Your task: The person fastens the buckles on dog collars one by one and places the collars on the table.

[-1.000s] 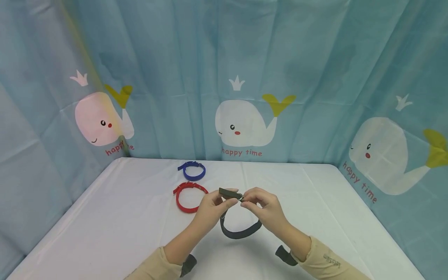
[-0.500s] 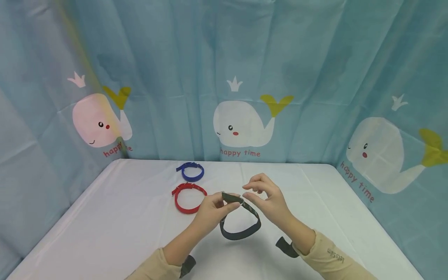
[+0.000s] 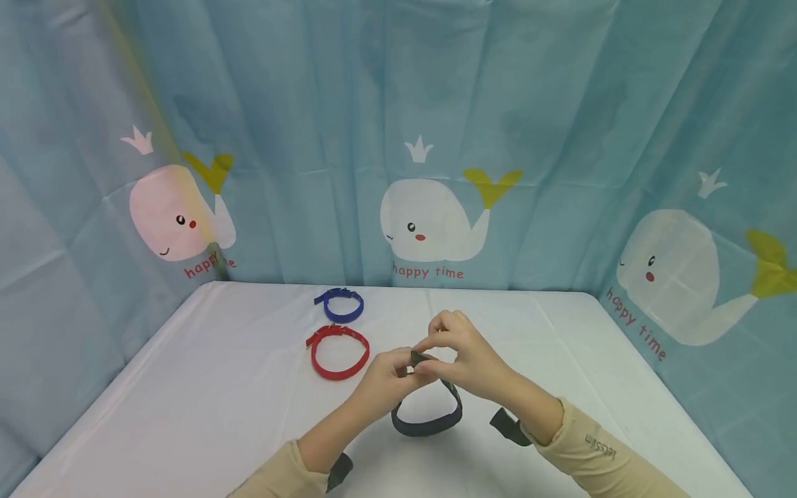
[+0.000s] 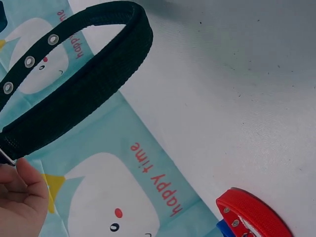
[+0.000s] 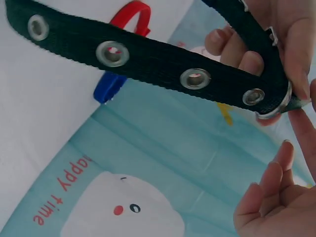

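Observation:
A dark green pet collar [image 3: 428, 427], buckled into a loop, hangs above the white table between both hands. My left hand [image 3: 382, 387] grips it near the buckle. With thumb and index finger, my right hand [image 3: 470, 360] pinches the strap's tip, close against the left fingers. Metal eyelets run along the collar strap [image 5: 158, 61] in the right wrist view, where a metal ring [image 5: 279, 106] surrounds the strap beside the fingers. Its thick padded band [image 4: 84, 94] fills the upper left of the left wrist view. Fingers partly cover the buckle.
A red collar [image 3: 339, 375] lies on the white table [image 3: 218, 387] just beyond the left hand. Behind it is a blue collar [image 3: 344, 318]. A light blue curtain [image 3: 548, 138] with whale prints stands around the table's back and sides.
The right hand, apart from the collar half a second ago, has come left and pinches the strap tip. The collar's loop has dropped slightly, and the left hand keeps its grip.

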